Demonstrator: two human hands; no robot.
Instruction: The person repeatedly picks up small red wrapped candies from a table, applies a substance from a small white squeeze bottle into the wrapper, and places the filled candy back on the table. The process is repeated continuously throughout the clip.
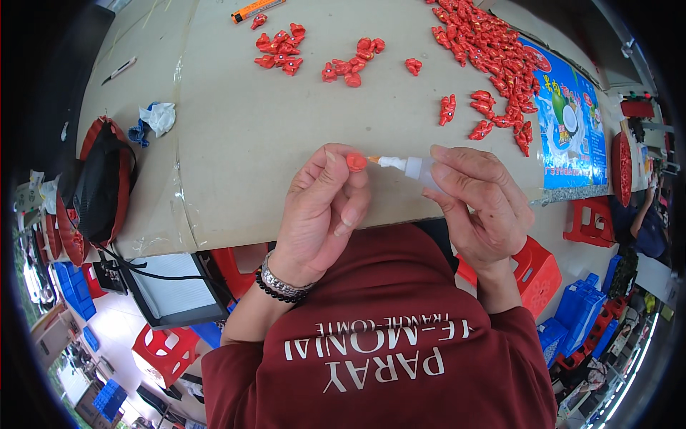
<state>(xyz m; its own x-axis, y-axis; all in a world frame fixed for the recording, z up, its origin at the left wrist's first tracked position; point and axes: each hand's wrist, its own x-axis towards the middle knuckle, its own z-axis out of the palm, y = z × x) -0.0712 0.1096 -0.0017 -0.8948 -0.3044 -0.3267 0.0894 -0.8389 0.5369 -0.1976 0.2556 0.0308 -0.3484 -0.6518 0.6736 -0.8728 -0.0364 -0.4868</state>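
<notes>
My left hand (321, 211) pinches a small red plastic piece (356, 162) between thumb and forefinger, just above the near edge of the cardboard-covered table (250, 143). My right hand (482, 204) grips a small translucent squeeze bottle (413, 168) with a white nozzle. The nozzle's orange tip touches the red piece. A metal bracelet and a dark bead bracelet sit on my left wrist.
Loose red pieces lie in small groups (280, 48) (351, 66) and in a big heap (493, 43) at the far right. An orange marker (256, 8) lies at the far edge. A crumpled white and blue cloth (153, 118) and a red-black bag (103, 179) sit left. Red stools (536, 272) and blue crates stand below.
</notes>
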